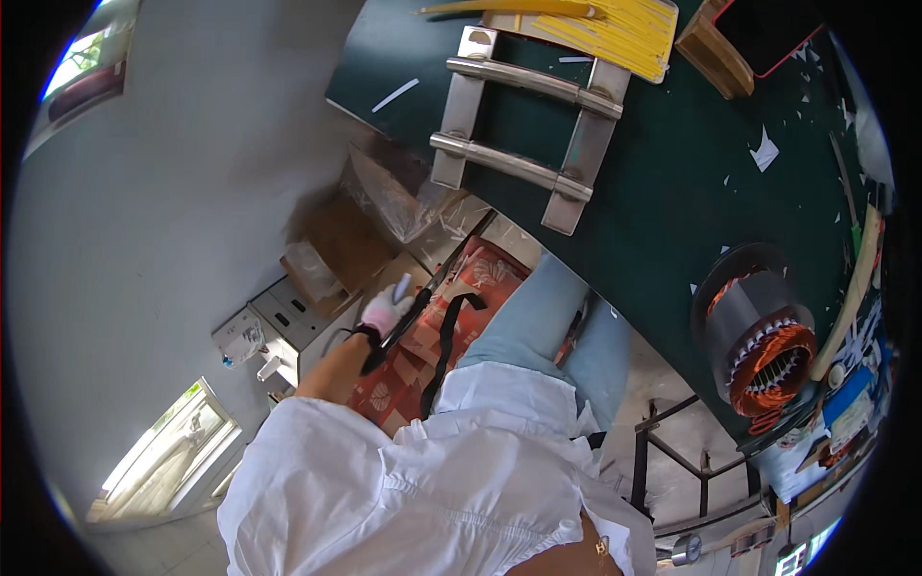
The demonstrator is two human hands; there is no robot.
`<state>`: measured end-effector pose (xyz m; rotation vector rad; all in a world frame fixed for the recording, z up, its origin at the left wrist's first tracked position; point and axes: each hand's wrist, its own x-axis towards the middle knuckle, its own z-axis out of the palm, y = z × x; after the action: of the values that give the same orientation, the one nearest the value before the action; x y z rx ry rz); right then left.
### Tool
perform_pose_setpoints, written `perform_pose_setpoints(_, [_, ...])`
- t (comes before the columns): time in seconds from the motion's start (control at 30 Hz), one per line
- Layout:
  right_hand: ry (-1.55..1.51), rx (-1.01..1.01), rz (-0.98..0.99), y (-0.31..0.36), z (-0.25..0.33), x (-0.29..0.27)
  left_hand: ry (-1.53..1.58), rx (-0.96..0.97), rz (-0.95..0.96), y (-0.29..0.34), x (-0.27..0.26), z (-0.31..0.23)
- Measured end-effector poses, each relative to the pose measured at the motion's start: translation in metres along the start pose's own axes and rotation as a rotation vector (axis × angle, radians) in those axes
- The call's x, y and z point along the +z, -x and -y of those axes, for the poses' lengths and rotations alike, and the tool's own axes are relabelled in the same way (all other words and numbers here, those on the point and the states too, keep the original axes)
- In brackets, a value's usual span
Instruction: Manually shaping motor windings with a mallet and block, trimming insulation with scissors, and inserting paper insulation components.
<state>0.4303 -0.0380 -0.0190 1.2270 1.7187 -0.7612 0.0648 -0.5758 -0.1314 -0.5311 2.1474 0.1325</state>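
Observation:
My left hand (381, 313), in a white and pink glove, reaches out to the left beside the chair. A small whitish strip or roll (401, 287) sticks up from its closed fingers; its exact kind is too small to tell. Next to that hand runs the black armrest (423, 305) of a chair with a red leaf-patterned cover (384, 389). My right hand is out of view. On the dark green table (663, 192) at the right stands a motor stator (764, 336) with copper windings. A metal frame (567, 182) of two flat plates and two round bars lies near the table's left corner.
Behind the frame sits a tray of yellow strips (615, 38). A wooden block (715, 48) supports a red-edged dark device (768, 34). White paper scraps (764, 151) dot the table. Cardboard boxes (346, 245) and a grey-white cabinet (288, 312) stand along the left wall.

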Motion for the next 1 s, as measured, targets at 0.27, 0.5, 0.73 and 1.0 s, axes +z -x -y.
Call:
perform_pose_setpoints(0.27, [-0.205, 0.122, 0.102, -0.046, -0.003, 0.065, -0.071, -0.215, 0.390, -0.058, 0.068, 0.014])
perform_pose_setpoints(0.5, [-0.428, 0.185, 0.149, -0.078, 0.002, 0.119, -0.279, -0.114, 0.365, -0.049, 0.029, -0.058])
perform_pose_setpoints(0.73, [-0.814, 0.242, 0.050, -0.141, 0.005, 0.185, -0.326, 0.411, 0.264, -0.075, 0.007, -0.103])
perform_pose_setpoints(1.0, [0.383, -0.051, -1.430, -0.227, -0.057, 0.140, -0.662, 0.676, -0.011, -0.042, -0.002, -0.174])
